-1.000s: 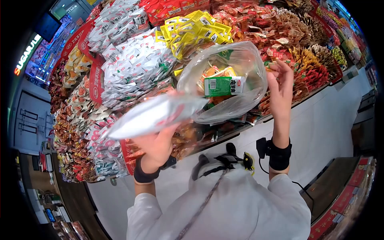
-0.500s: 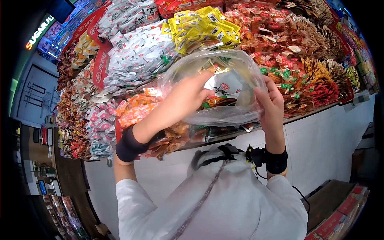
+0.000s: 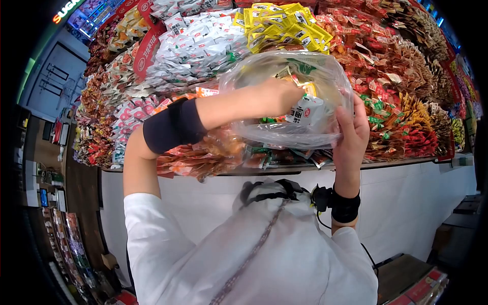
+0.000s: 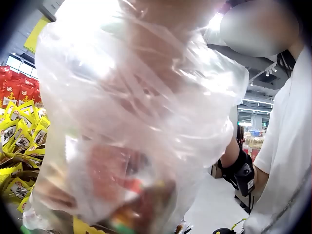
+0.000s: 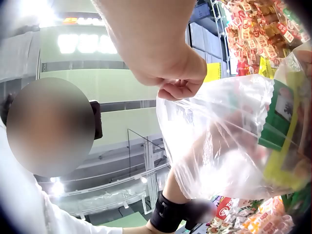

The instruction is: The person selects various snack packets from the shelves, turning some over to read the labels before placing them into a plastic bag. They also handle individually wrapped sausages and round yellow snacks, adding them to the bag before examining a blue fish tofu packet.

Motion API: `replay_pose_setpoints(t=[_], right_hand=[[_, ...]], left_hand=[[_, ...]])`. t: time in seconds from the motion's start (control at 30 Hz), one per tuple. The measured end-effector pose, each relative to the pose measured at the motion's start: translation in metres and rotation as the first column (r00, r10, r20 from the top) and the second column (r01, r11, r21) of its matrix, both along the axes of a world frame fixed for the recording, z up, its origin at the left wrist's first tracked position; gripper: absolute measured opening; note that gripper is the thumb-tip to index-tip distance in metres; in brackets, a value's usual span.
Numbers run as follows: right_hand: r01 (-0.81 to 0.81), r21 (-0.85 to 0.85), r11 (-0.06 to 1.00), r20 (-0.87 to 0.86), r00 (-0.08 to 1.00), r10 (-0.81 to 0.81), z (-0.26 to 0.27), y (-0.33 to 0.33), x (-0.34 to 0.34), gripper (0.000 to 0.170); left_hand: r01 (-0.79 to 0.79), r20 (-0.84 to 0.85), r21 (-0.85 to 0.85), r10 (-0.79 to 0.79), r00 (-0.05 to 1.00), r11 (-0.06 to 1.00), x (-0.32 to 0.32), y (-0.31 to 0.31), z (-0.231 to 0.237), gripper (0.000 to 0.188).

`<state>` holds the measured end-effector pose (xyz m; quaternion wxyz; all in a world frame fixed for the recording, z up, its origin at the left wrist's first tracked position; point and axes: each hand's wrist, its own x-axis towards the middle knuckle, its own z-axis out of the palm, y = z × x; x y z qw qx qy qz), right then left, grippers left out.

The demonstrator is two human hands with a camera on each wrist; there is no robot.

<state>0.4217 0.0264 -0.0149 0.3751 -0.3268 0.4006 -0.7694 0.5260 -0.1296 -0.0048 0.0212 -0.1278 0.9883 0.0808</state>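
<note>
In the head view the clear plastic bag [image 3: 274, 137] stands with its mouth open over the snack packets. My left hand [image 3: 287, 96] is inside that mouth, its back up and its fingers hidden. A white packet [image 3: 308, 111] lies against it; whether the fingers hold it cannot be told. Green and yellow packets show beneath. My right hand [image 3: 351, 127] grips the bag's right rim, with the thumb on the near side. In the right wrist view the right hand [image 5: 180, 73] has curled fingers pinching the bag's edge [image 5: 170, 109]. Through the blurred plastic [image 4: 146, 112], the left wrist view shows red packaging.
Piles of white packets [image 3: 195, 46], yellow packets [image 3: 284, 28] and red-brown packets [image 3: 376, 51] surround the bag. The display's front edge [image 3: 396, 163] runs between it and the pale floor [image 3: 396, 198]. Red dividers [image 3: 147, 50] stand at the left.
The left hand has carried a white packet into the bag and moved further right inside its mouth. The right hand, first spread beside the bag, now grips its rim.
</note>
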Motion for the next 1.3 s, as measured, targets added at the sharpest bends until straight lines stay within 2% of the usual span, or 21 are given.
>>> replay_pose_setpoints(t=[0.1,0.13,0.27,0.37,0.4,0.5,0.53,0.67,0.87,0.97,1.07,1.17,1.27,1.3], right_hand=[[0.056,0.013,0.998,-0.014,0.998,-0.056,0.003,-0.004,0.003,0.032],[0.061,0.014,0.998,-0.030,0.998,-0.061,0.003,-0.003,0.002,0.032],[0.064,0.017,0.998,-0.065,0.996,-0.063,0.001,-0.003,-0.001,0.032],[0.043,0.008,0.999,-0.046,0.998,-0.043,0.002,-0.003,0.000,0.031],[0.035,0.001,0.999,-0.042,0.999,-0.035,0.001,-0.004,-0.001,0.032],[0.020,-0.020,1.000,-0.033,0.999,-0.021,0.003,-0.005,0.000,0.033],[0.018,-0.023,1.000,-0.035,0.999,-0.019,0.004,-0.005,0.000,0.033],[-0.006,-0.024,1.000,-0.021,1.000,0.005,0.002,-0.004,0.002,0.034],[0.000,-0.017,1.000,-0.011,1.000,0.000,0.004,-0.006,0.004,0.034],[0.012,-0.005,1.000,-0.010,1.000,-0.012,0.006,-0.005,0.005,0.033],[0.008,-0.009,1.000,-0.026,1.000,-0.008,0.005,-0.004,0.002,0.033],[-0.005,-0.008,1.000,-0.027,1.000,0.005,0.002,-0.006,0.001,0.033],[-0.027,-0.018,0.999,-0.024,0.999,0.027,0.002,-0.009,-0.002,0.032],[-0.036,-0.022,0.999,-0.021,0.999,0.035,0.001,-0.009,-0.003,0.032]], left_hand=[[-0.012,0.027,0.232,0.006,1.000,0.973,-0.001,0.003,0.015,0.023],[-0.054,0.100,0.238,0.030,0.995,0.970,-0.004,0.005,0.019,0.030],[0.006,0.104,0.091,-0.016,0.994,0.996,-0.006,-0.001,0.007,0.028],[-0.092,0.171,0.063,0.080,0.982,0.994,-0.009,-0.006,0.023,0.026],[-0.084,0.120,0.080,0.074,0.990,0.993,-0.007,-0.011,0.024,0.026],[-0.023,0.205,0.109,0.000,0.979,0.994,-0.010,-0.011,0.024,0.025],[0.083,0.137,0.148,-0.103,0.985,0.985,-0.007,-0.011,0.015,0.024],[0.144,0.102,0.106,-0.155,0.983,0.984,-0.007,-0.002,0.010,0.022],[0.115,0.040,-0.122,-0.111,0.993,0.986,-0.006,-0.001,-0.005,0.023],[0.075,-0.061,-0.168,-0.087,0.994,0.983,0.003,0.011,0.018,0.029],[0.017,-0.282,-0.255,-0.091,0.955,0.967,0.023,0.022,0.056,0.038],[-0.125,-0.551,-0.485,-0.191,0.813,0.865,0.046,0.013,0.080,0.044],[-0.286,-0.588,-0.393,0.000,0.809,0.874,0.062,-0.006,0.072,0.048],[-0.320,-0.505,-0.312,0.129,0.854,0.895,0.069,-0.009,0.066,0.049]])
